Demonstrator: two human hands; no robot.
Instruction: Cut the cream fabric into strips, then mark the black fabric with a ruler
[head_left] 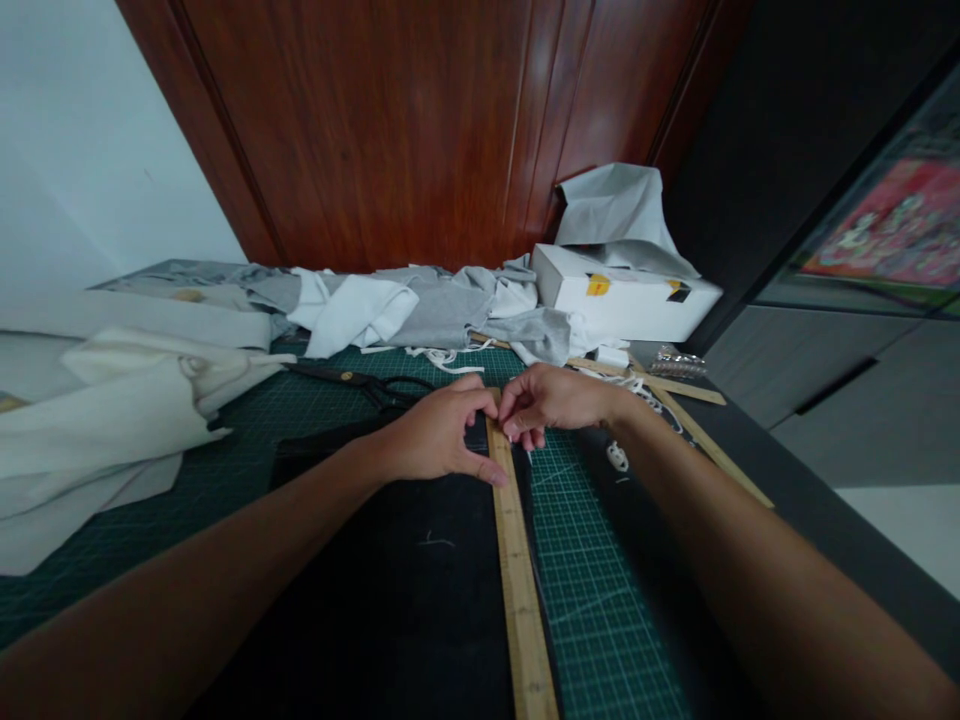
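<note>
A long wooden ruler point(517, 560) lies lengthwise over black fabric point(405, 560) spread on a green cutting mat point(600, 600). My left hand point(435, 435) rests on the fabric with fingers curled, its thumb and fingertips pressing the ruler's left edge near the far end. My right hand point(551, 400) is at the ruler's far end from the right, fingers pinched together. A small white tip point(529, 456) shows under those fingers, right beside the ruler's right edge. What the tip belongs to is too small to make out.
Black scissors point(360, 382) lie on the mat just beyond my left hand. White cloth point(112, 420) is piled at left, grey and white fabric point(442, 310) along the back. A white box point(622, 295) and more wooden sticks point(705, 435) sit at back right. The table edge point(825, 520) runs along the right.
</note>
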